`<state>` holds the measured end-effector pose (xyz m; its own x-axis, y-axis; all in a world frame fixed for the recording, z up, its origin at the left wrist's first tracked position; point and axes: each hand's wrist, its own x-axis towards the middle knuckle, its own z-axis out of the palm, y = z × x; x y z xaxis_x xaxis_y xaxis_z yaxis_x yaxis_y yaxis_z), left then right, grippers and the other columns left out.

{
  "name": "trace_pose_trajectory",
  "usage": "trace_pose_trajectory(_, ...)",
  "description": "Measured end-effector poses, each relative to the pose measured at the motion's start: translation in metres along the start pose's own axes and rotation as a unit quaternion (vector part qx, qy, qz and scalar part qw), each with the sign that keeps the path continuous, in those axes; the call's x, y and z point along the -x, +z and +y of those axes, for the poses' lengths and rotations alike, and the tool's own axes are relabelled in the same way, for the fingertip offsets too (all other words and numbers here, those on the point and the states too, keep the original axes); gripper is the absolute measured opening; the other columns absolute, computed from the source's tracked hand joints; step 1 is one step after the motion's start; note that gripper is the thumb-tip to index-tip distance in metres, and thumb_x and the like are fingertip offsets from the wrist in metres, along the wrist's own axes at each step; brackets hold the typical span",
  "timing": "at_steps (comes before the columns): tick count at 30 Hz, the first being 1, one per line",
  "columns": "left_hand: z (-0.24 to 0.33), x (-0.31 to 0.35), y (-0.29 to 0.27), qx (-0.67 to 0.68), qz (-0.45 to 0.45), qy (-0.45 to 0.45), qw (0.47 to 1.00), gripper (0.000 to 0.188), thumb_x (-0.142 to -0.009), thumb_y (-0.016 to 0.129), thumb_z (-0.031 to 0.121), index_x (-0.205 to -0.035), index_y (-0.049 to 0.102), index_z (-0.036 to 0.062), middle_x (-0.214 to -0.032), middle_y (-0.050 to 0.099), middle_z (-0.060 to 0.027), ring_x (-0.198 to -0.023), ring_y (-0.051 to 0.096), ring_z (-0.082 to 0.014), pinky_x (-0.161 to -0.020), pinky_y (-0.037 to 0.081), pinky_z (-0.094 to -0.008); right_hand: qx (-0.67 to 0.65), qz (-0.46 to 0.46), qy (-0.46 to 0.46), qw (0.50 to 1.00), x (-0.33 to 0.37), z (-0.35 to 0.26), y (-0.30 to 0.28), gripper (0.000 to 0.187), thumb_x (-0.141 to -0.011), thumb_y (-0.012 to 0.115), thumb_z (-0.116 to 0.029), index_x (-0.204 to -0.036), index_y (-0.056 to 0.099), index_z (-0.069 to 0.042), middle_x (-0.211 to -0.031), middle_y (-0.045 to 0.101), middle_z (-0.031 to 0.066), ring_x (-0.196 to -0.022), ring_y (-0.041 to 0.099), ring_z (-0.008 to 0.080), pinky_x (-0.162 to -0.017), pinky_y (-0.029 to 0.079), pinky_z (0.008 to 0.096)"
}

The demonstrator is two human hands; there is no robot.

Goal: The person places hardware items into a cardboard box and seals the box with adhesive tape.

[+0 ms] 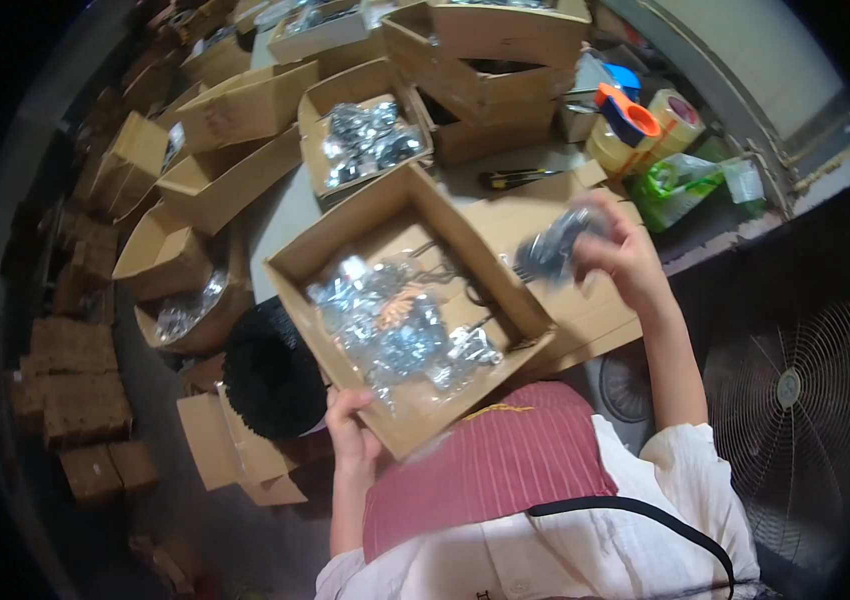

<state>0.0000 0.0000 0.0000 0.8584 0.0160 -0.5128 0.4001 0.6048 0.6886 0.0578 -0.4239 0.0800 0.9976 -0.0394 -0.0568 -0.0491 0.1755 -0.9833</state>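
An open cardboard box (405,425) is tilted in front of me, its lower left edge gripped by my left hand (350,428). Inside lie several crinkled clear plastic bags (395,345), a peach-coloured piece (401,308) and a few thin dark pieces (480,292) along the right wall. My right hand (623,258) is raised to the right of the box, fingers closed on a dark item in clear plastic (553,246). Motion blur hides what kind of item it is. Beneath it is a flat cardboard sheet (590,310).
Behind stands another box (317,110) of shiny bags. A utility knife (517,179), an orange tape dispenser (650,122) and a green plastic bag (675,190) lie at the back right. A large fan (790,390) stands right; a black fuzzy round object (267,365) stands left.
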Motion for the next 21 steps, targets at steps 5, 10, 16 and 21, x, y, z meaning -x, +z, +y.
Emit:
trace_pose_trajectory(5,-0.001,-0.009,0.02,0.021,-0.046,-0.003,0.999,0.052,-0.073,0.059,0.01,-0.123,0.059,-0.0068,-0.11,0.068,-0.0163,-0.1,0.068,-0.0318,-0.095,0.057,-0.0448,-0.102,0.26,0.06,0.958,-0.036,0.07,-0.136,0.037,-0.096,0.076,-0.023,-0.126,0.06,-0.01,-0.099,0.069,0.0071,-0.079,0.07,0.0171,-0.061,0.062,0.0328)
trace_pose_trajectory(10,0.005,0.006,0.024,0.006,-0.038,-0.008,0.999,0.055,-0.073,0.058,0.005,-0.127,0.051,-0.0042,-0.102,0.061,-0.011,-0.091,0.065,-0.024,-0.083,0.059,-0.037,0.212,0.261,0.161,0.928,-0.012,0.113,-0.142,0.035,-0.096,0.074,-0.038,-0.1,0.066,-0.004,-0.062,0.061,0.0069,-0.051,0.061,0.0183,-0.045,0.045,0.0306)
trace_pose_trajectory(16,0.003,-0.001,0.033,0.009,-0.054,-0.021,0.998,0.054,-0.072,0.056,0.004,-0.125,0.053,-0.0042,-0.104,0.062,-0.0115,-0.09,0.065,-0.0237,-0.082,0.059,-0.0364,0.507,0.229,0.124,0.822,-0.029,0.131,-0.159,0.053,-0.103,0.051,-0.055,-0.098,0.071,-0.006,-0.08,0.072,0.0193,-0.076,0.072,0.0379,-0.075,0.054,0.0484)
trace_pose_trajectory(21,0.007,0.005,0.041,0.005,-0.045,-0.013,0.999,0.052,-0.072,0.056,0.003,-0.123,0.055,-0.0037,-0.102,0.063,-0.0107,-0.088,0.065,-0.0236,-0.082,0.059,-0.0362,0.629,0.179,0.016,0.756,-0.038,0.15,-0.136,0.047,-0.106,0.045,-0.049,-0.103,0.071,-0.009,-0.086,0.072,0.0231,-0.083,0.07,0.047,-0.076,0.054,0.0564)
